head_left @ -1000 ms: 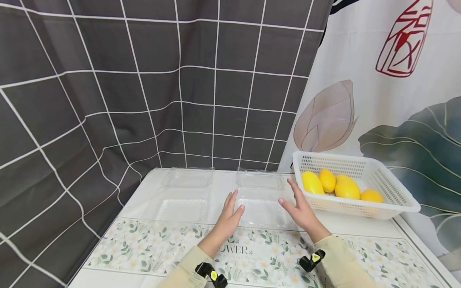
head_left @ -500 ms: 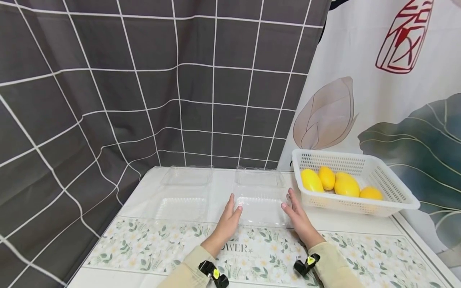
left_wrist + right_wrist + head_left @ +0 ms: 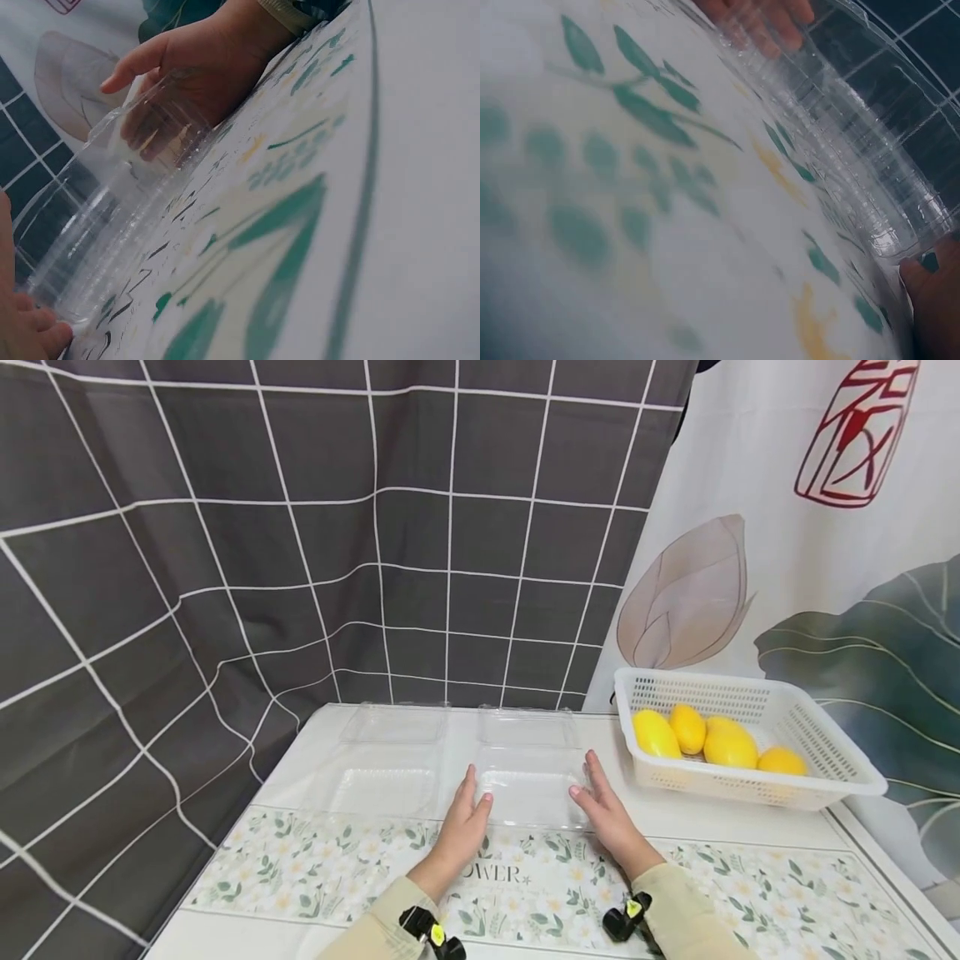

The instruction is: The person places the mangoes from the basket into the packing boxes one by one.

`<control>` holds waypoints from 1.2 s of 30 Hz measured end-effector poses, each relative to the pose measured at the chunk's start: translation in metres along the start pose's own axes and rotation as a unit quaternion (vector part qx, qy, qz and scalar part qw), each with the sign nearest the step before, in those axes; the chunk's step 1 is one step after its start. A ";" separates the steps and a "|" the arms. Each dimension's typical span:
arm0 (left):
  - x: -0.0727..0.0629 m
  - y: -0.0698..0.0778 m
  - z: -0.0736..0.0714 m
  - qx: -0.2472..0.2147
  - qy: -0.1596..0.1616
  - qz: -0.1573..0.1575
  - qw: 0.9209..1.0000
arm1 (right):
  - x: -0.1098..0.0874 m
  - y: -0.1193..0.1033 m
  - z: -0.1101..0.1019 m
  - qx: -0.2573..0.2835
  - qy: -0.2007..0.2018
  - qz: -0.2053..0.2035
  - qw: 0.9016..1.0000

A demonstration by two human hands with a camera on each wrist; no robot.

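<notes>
A clear plastic clamshell box (image 3: 531,793) lies with its lid folded back on the white table, in the head view. My left hand (image 3: 461,827) is at its left side, fingers nearly straight and thumb up. On the opposite side my right hand (image 3: 611,822) lies along the wall with straight fingers. The left wrist view shows the see-through box (image 3: 112,202) between the right hand (image 3: 202,67) and the edge of the left hand (image 3: 34,330). From the right wrist, the box wall (image 3: 855,142) runs down toward the right hand (image 3: 937,300). Neither hand grips the box.
A second clear clamshell box (image 3: 384,789) stands to the left, its lid also back. At the right, a white plastic basket (image 3: 832,760) holds several yellow fruits (image 3: 729,745). A floral runner (image 3: 300,860) crosses the table; a dark checked curtain (image 3: 375,527) hangs behind.
Both hands have come closer together around the right clamshell box, and it has shifted slightly left toward the other box. The right hand moved in from near the basket.
</notes>
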State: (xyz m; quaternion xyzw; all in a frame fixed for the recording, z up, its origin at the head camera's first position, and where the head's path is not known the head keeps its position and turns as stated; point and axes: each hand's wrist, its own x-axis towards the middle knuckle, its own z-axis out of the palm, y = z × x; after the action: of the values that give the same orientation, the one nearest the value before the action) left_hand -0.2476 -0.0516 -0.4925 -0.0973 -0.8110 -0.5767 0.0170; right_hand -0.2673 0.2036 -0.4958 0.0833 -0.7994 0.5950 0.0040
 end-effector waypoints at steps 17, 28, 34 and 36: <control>-0.002 -0.009 -0.004 0.001 0.028 0.019 0.999 | 0.000 -0.005 0.007 -0.114 0.047 -0.026 0.992; -0.001 -0.008 -0.006 -0.019 0.021 0.024 0.999 | 0.017 -0.060 -0.049 -0.133 0.109 -0.135 0.976; -0.002 -0.008 -0.006 -0.016 0.034 0.017 0.999 | 0.046 -0.081 -0.113 -0.208 0.159 -0.053 0.964; -0.003 -0.007 -0.007 -0.017 0.038 0.015 0.999 | 0.053 -0.077 -0.129 -0.226 0.166 0.001 0.960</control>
State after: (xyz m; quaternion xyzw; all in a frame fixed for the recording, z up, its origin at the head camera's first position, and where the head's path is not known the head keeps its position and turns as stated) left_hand -0.2468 -0.0608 -0.4974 -0.0875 -0.7986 -0.5930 0.0547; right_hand -0.3205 0.2983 -0.3795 -0.0203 -0.9012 0.4046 0.1544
